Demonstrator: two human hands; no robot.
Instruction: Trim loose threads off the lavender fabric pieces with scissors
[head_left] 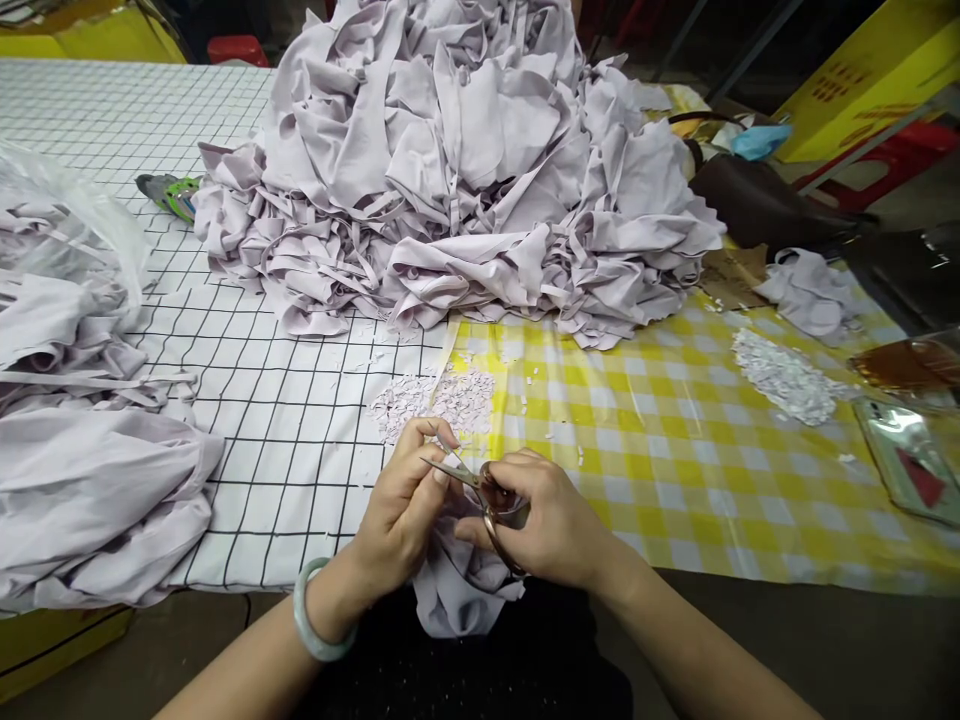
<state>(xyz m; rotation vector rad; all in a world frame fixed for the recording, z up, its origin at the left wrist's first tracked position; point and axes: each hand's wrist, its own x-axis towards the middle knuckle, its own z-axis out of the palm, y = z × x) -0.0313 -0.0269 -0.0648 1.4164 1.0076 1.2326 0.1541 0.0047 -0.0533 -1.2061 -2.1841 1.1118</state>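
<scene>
My left hand (409, 495), with a pale bangle (301, 610) on its wrist, is closed in a pinch on a piece of pale lilac fabric (461, 590). The fabric hangs below both hands at the table's near edge. In my right hand (551, 515) is a pair of scissors (491, 510), fingers and thumb through the handles. The blades are parted and point left, right at my left fingertips. Just beyond my hands lies a scatter of tiny fabric snippets (431, 400).
A tall heap of lilac fabric pieces (465, 150) covers the table's far middle. More fabric (97, 490) lies at the left beside a clear plastic bag (112, 220). To the right are a snippet pile (784, 375), a phone (911, 460) and a dark bag (765, 200).
</scene>
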